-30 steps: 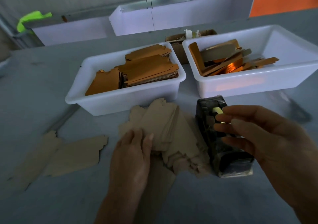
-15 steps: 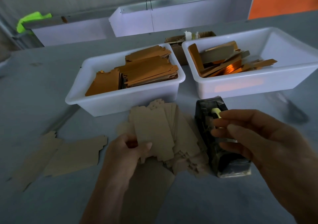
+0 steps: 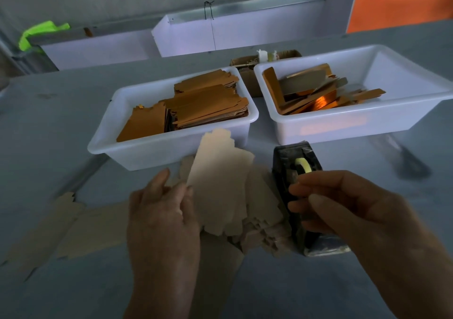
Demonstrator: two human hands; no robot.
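A left hand (image 3: 161, 210) pinches a cardboard blank (image 3: 220, 184) above the pile (image 3: 262, 230), its long axis running 7 to 1 o'clock. At its 3 o'clock the right hand (image 3: 343, 210) curls over the tape dispenser (image 3: 282, 166); whether those fingers grip tape cannot be told.

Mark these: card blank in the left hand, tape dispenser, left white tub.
card blank (image 3: 220, 179), head view, middle of its pale face.
tape dispenser (image 3: 289, 154), head view, top of the black body.
left white tub (image 3: 157, 152), head view, front wall.
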